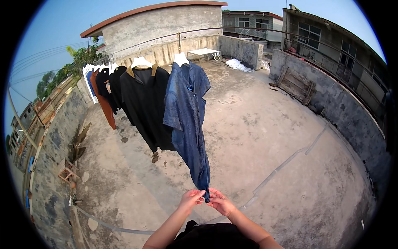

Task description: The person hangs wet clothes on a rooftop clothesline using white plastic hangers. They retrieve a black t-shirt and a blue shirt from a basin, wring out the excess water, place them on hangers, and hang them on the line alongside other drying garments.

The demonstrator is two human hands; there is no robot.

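A blue denim-like short-sleeved shirt [190, 120] hangs from a white hanger [181, 60] on the line. Its lower hem is drawn toward me and bunched to a narrow end. My left hand [192, 199] pinches that hem from the left side. From the right side, my right hand [221, 202] grips the same hem, close beside the left. Just left of the blue shirt hangs a black top [145, 103] with a tan-edged collar, on its own white hanger [141, 62].
Farther along hang a brown garment [105, 97] and several dark and white clothes. A white-topped table [203, 52] stands at the back, near a white heap [239, 65]. Wooden boards [295, 85] lean on the right wall [331, 93]. A small wooden stool [67, 171] is by the left wall.
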